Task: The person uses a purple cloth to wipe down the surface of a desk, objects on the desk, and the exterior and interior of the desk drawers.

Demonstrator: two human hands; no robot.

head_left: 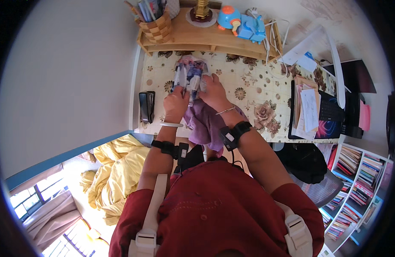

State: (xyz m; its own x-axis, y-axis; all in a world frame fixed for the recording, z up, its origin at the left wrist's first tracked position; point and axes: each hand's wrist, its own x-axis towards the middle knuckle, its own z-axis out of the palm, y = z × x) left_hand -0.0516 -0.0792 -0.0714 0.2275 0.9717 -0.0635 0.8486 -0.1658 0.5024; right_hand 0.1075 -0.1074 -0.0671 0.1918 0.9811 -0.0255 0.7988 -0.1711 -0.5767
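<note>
On the floral-covered desk, a small soft pouch (pixel 193 73) in purple, blue and white lies ahead of me. It has white strips along its left part; I cannot tell whether they are its print or things in it. My left hand (pixel 176 104) is closed on its near left edge, with the fingertips partly hidden. At its right side my right hand (pixel 215 93) grips the edge with bent fingers. A purple cloth (pixel 206 120) lies crumpled under and between my wrists and hangs over the desk's front edge.
A wooden shelf (pixel 197 40) at the back carries a woven pen basket (pixel 157 30) and blue toys (pixel 252 29). A black case (pixel 146 107) lies at left. Stacked papers (pixel 307 109) rest beside a keyboard (pixel 331 107) at right. A chair with a black bag (pixel 302 162) stands below.
</note>
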